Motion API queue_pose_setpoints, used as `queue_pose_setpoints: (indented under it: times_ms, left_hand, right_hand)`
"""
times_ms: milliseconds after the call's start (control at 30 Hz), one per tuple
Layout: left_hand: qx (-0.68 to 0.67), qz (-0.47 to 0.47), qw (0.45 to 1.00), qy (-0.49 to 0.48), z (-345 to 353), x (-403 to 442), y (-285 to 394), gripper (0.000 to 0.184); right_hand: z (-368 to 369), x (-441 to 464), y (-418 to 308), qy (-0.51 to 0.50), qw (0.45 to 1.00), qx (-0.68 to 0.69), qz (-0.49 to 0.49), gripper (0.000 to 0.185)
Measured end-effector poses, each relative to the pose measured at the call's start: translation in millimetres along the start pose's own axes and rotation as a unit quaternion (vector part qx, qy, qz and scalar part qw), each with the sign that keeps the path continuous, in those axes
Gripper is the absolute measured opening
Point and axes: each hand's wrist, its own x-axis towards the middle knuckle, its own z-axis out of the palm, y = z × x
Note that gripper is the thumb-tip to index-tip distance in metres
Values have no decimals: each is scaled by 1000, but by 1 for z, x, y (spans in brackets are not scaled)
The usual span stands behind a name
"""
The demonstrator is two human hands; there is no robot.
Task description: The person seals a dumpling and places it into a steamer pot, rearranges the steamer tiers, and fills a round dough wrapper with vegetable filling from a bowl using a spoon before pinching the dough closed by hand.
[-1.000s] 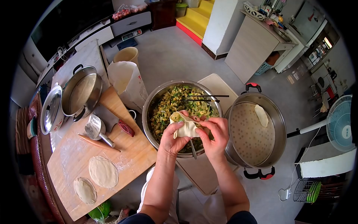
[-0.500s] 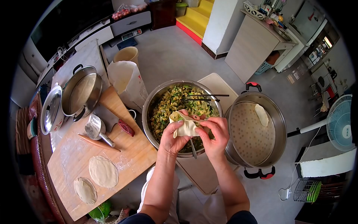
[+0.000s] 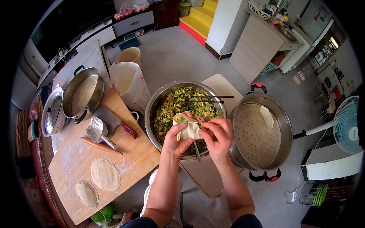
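A partly folded dumpling (image 3: 189, 130) of pale dough, with green filling showing at its top, is held over a steel bowl (image 3: 149, 131) of chopped green-and-yellow filling (image 3: 171, 102). My left hand (image 3: 174, 138) cups the dumpling from the left, thumb on its front. My right hand (image 3: 218, 136) pinches the dough's right edge between thumb and fingers. Chopsticks (image 3: 209, 98) lie across the bowl's right side, and a spoon handle (image 3: 197, 152) sticks out at its front. To the right, one finished dumpling (image 3: 267, 117) lies in a steamer pot (image 3: 251, 152).
On the wooden board (image 3: 133, 159) at left are two flat dough rounds (image 3: 105, 174), a rolling pin (image 3: 100, 145), a metal scoop (image 3: 97, 129) and a dark red object (image 3: 129, 130). Behind stand a steel pan (image 3: 83, 91) and a white sack (image 3: 131, 83). A fan (image 3: 346, 125) is at right.
Hardly anything differs. The fingers of my right hand have shifted slightly at the dough's right edge; my left hand holds the dumpling in the same place.
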Motion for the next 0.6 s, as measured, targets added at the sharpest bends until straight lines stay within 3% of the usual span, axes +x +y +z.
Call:
queue_pose_setpoints:
  times_ms: [600]
  left_hand:
    - [49, 28, 998, -3, -4, 0, -1, 40]
  right_hand:
    - [1, 0, 1, -5, 1000, -13, -9, 26]
